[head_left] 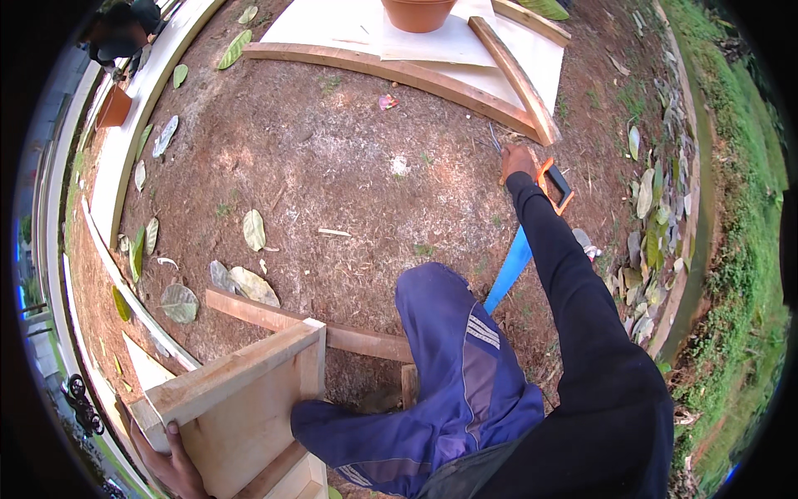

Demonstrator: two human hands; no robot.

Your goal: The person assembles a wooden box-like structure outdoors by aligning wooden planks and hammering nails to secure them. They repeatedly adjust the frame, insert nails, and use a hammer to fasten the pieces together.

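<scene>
At the lower left, my left hand (176, 467) grips the corner of a wooden frame (237, 374) backed with a plywood panel (249, 428), its thumb over the edge. The frame leans up beside my bent leg. My right arm stretches forward, and my right hand (518, 162) is low at the ground near the end of a wooden batten (519, 79). Its fingers look bunched and mostly face away; what they hold is hidden. A thin metallic thing (495, 138) lies just beyond them. Beside that hand is a handsaw with an orange and black handle (559, 185) and blue blade (511, 264), partly under my forearm.
Ahead, a terracotta pot (418, 13) stands on a white board (332, 23) edged with battens. Another wooden board (270, 314) lies by my knees. Dry leaves (253, 230) dot the dirt. A person (123, 35) and an orange-brown pot (114, 106) are at the far left.
</scene>
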